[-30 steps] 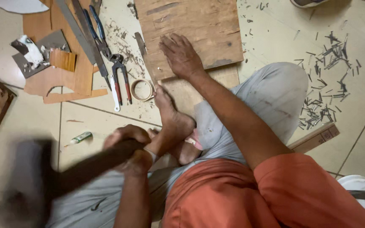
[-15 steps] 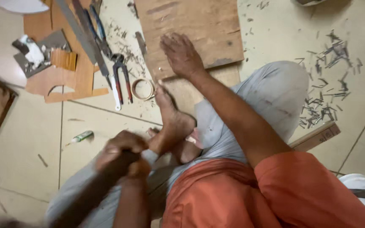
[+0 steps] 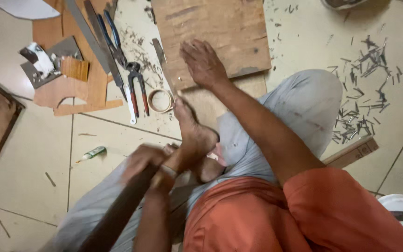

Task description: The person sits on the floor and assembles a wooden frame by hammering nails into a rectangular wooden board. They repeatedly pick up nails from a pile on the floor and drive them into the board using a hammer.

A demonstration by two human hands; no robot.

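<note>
My right hand [image 3: 204, 63] lies flat, fingers spread, palm down on the wooden board [image 3: 220, 32], near its lower-left corner, pinning it to the floor [image 3: 24, 154]. My left hand [image 3: 143, 161] is closed round a dark handle [image 3: 117, 212], blurred, so can't tell what tool it is. Handle's long axis runs diag. from lower left up toward the hand, i.e. roughly pointing at the board. Board lies straight ahead of me, up & to the right of the left hand, w/ my bare foot [image 3: 192, 133] between the two. Right hand is on the board; left is well apart from it. Pliers [image 3: 138, 88] & tape roll [image 3: 161, 100] sit just left of the board; nails [image 3: 362, 93] scattered well to the right.
</note>
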